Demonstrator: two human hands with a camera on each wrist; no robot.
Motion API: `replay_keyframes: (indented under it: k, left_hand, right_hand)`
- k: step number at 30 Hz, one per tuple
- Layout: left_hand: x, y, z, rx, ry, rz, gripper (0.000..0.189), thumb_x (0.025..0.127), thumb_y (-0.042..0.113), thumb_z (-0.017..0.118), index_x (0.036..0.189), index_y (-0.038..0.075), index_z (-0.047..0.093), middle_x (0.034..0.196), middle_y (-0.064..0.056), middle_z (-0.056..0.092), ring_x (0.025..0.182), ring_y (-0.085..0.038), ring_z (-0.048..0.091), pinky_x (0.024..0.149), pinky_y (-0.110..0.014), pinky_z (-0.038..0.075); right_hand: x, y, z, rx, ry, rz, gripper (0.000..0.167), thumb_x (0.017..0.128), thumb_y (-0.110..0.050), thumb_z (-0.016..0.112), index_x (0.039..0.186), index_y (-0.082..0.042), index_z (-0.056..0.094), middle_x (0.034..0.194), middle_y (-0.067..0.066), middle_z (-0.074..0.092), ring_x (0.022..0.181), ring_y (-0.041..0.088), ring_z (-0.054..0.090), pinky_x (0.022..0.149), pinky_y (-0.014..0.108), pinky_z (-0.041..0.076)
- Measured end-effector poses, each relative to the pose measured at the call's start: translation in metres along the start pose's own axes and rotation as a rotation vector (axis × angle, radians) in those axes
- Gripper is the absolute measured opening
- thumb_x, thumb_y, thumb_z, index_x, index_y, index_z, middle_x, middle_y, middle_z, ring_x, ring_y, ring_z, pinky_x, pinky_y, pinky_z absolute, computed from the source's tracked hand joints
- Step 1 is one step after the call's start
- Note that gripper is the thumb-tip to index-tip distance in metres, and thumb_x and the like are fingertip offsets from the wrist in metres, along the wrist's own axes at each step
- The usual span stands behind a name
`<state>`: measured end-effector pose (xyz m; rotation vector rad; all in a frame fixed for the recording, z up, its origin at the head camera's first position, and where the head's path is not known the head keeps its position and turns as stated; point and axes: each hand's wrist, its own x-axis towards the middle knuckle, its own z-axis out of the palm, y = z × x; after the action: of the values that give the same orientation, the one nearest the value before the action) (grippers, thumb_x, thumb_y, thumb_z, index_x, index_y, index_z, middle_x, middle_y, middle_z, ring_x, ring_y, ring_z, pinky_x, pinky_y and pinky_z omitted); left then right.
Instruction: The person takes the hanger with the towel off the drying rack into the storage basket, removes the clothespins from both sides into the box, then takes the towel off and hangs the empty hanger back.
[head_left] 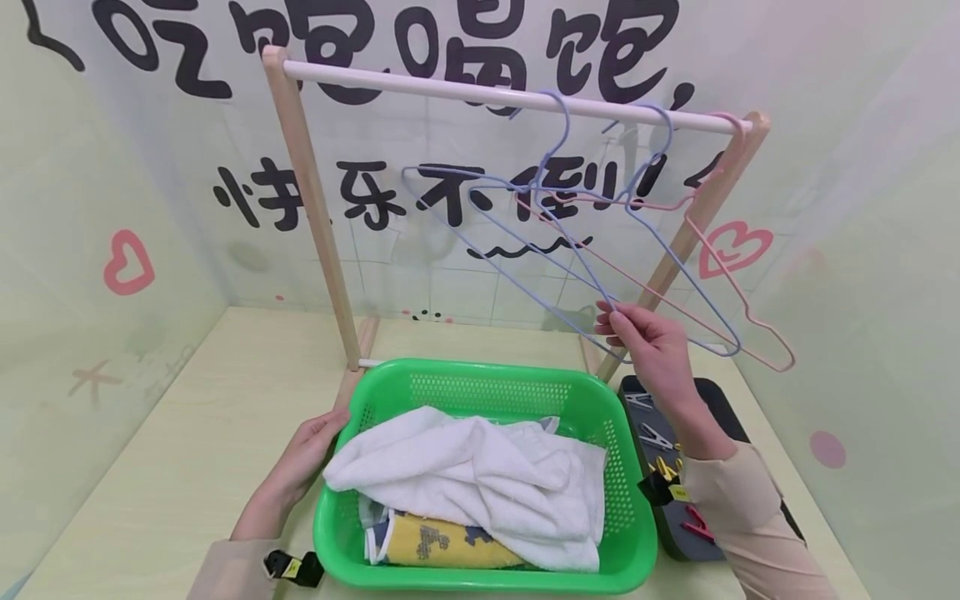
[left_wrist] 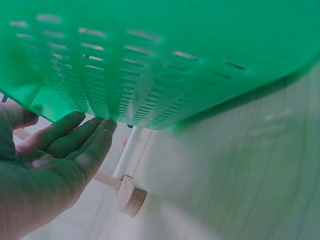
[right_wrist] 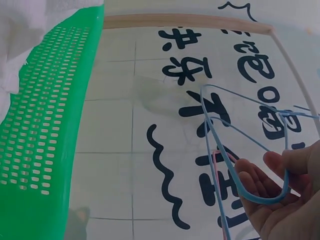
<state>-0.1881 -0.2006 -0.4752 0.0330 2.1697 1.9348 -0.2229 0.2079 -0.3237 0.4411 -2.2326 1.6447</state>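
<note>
In the head view my right hand (head_left: 651, 337) pinches the lower corner of a blue clothes hanger (head_left: 487, 254), whose hook sits over the white bar of a rack. The right wrist view shows thumb and fingers around the bend of this hanger (right_wrist: 257, 200). A second blue hanger (head_left: 693, 279) and a pink hanger (head_left: 742, 296) hang to its right. My left hand (head_left: 303, 454) rests against the left side of a green basket (head_left: 487, 579); in the left wrist view the fingers (left_wrist: 80, 145) look nearly straight, touching its perforated wall.
White towelling cloth (head_left: 480, 483) and a yellow patterned cloth (head_left: 442, 542) lie in the basket. Behind it stands the rack, with wooden posts (head_left: 318, 217) and a white bar (head_left: 442, 89). A dark tray (head_left: 675, 533) with several clips (head_left: 656, 437) lies right of the basket, partly under my right arm.
</note>
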Motion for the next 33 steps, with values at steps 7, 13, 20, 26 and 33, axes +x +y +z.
replay_keyframes:
  k: [7,13,20,26,33]
  left_hand:
    - [0.001,0.0,0.0,0.004,0.015,-0.032,0.057,0.101,0.038,0.038,0.133,-0.009,0.045,0.121,-0.006,0.059,0.109,0.002,0.048,0.091,-0.016,0.039]
    - [0.0,0.001,0.0,0.016,-0.004,-0.019,0.056,0.103,0.036,0.035,0.134,-0.01,0.042,0.138,-0.02,0.044,0.12,-0.009,0.041,0.098,-0.024,0.036]
    - [0.001,-0.001,-0.001,-0.002,-0.001,0.009,0.056,0.102,0.036,0.038,0.128,-0.013,0.046,0.12,-0.004,0.059,0.103,0.005,0.049,0.089,-0.014,0.04]
    - [0.002,-0.001,-0.002,-0.009,0.007,-0.007,0.055,0.101,0.034,0.041,0.125,-0.014,0.05,0.107,0.002,0.063,0.099,0.001,0.053,0.086,-0.016,0.044]
    - [-0.006,0.014,-0.009,0.174,0.024,0.03,0.049,0.101,0.031,0.042,0.126,-0.01,0.051,0.123,-0.021,0.057,0.11,-0.02,0.056,0.096,-0.037,0.046]
  right_hand:
    - [0.003,0.0,0.003,-0.054,-0.047,0.044,0.025,0.095,-0.001,0.051,0.114,0.012,0.06,0.091,-0.01,0.068,0.082,0.003,0.065,0.075,0.019,0.054]
    - [0.004,0.0,0.008,-0.078,-0.058,0.067,0.027,0.097,0.0,0.046,0.119,0.012,0.057,0.101,0.028,0.062,0.084,0.002,0.064,0.077,0.019,0.053]
    - [0.001,0.0,0.009,-0.163,-0.013,-0.017,0.028,0.096,0.001,0.048,0.122,0.01,0.056,0.101,0.028,0.063,0.083,0.003,0.063,0.073,0.011,0.05]
    - [-0.01,0.002,0.014,-0.496,0.193,-0.356,0.041,0.086,0.007,0.06,0.127,0.007,0.053,0.115,0.021,0.062,0.103,0.028,0.06,0.066,0.019,0.049]
    - [-0.026,-0.005,0.025,-0.563,0.264,-0.528,0.052,0.08,0.01,0.062,0.13,0.003,0.05,0.13,0.02,0.052,0.117,0.032,0.051,0.073,0.02,0.05]
